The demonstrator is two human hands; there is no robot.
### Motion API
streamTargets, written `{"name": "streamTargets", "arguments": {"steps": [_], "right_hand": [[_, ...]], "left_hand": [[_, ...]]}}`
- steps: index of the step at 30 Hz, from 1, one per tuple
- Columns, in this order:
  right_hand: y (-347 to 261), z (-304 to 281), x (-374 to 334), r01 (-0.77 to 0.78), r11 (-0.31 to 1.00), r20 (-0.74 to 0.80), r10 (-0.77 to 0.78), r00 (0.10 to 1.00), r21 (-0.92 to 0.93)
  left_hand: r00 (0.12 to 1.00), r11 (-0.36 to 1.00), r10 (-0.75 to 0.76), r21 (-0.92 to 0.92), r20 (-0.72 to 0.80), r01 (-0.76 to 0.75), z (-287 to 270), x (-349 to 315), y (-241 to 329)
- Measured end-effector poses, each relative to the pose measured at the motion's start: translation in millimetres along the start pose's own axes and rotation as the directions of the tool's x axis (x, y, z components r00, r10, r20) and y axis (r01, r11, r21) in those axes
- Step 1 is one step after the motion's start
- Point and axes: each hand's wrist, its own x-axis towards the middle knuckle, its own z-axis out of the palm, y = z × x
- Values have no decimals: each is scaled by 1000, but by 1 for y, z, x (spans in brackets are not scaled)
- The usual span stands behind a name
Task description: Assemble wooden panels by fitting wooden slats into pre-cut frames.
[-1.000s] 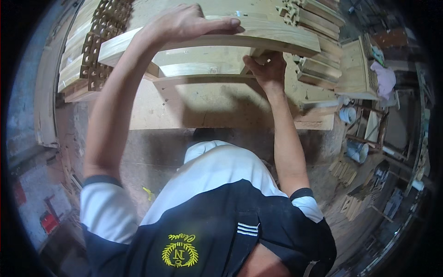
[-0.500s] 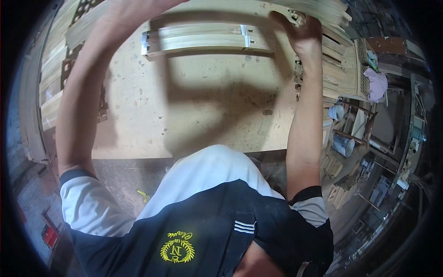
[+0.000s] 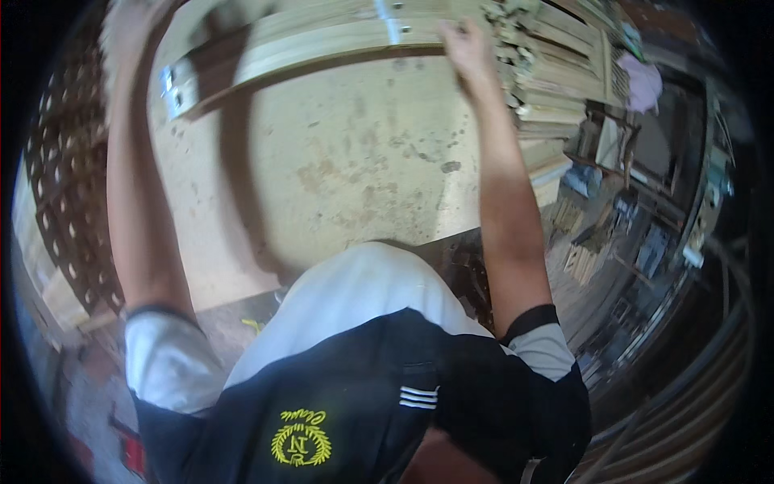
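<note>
Two pale wooden strips (image 3: 322, 42) lie side by side across the far part of the workbench (image 3: 347, 145), slanting up to the right. A white band crosses them, small slots show near it, and the left end has a bright patch. At the right end of the nearer strip, my right hand (image 3: 469, 50) has its fingers curled against the wood. My left hand (image 3: 139, 18) is up at the far left, beyond the strips' left end and next to a stack of slotted wooden pieces (image 3: 76, 153). Motion smears it, and its fingers cannot be made out.
Several stacked wooden strips (image 3: 556, 68) line the bench's right side, ends facing inward. Past them hangs a pink cloth (image 3: 641, 83). Short wood pieces (image 3: 582, 262) lie on the floor at right. A red object (image 3: 133, 452) is on the floor at lower left.
The view has turned, so the strips sit more slanted and farther left. My right hand has come down from above the bench to the nearer strip's right end. My left hand has swung left.
</note>
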Motion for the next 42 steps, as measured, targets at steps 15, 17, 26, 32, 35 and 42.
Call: {"name": "streamTargets", "arguments": {"steps": [15, 17, 26, 32, 35, 42], "right_hand": [[3, -29, -109, -176, 961, 91, 160, 983, 213], [9, -45, -151, -175, 952, 61, 165, 984, 251], [-30, -97, -175, 236, 902, -236, -156, 959, 362], [-2, -68, -129, 39, 962, 0, -40, 999, 272], [29, -74, -147, -22, 953, 54, 6, 999, 302], [148, -188, -220, -413, 910, -391, 376, 840, -14]], "left_hand": [[793, 277, -446, -778, 416, 564, -76, -292, 47], [759, 197, -475, -786, 446, 586, -92, -320, 60], [860, 387, -413, -797, 299, 463, -158, -289, 64], [717, 301, -381, -655, 584, 693, -104, -265, 31], [695, 441, -299, -552, 653, 708, -101, -278, 24], [887, 589, -281, -663, 367, 461, -124, -294, 42]]}}
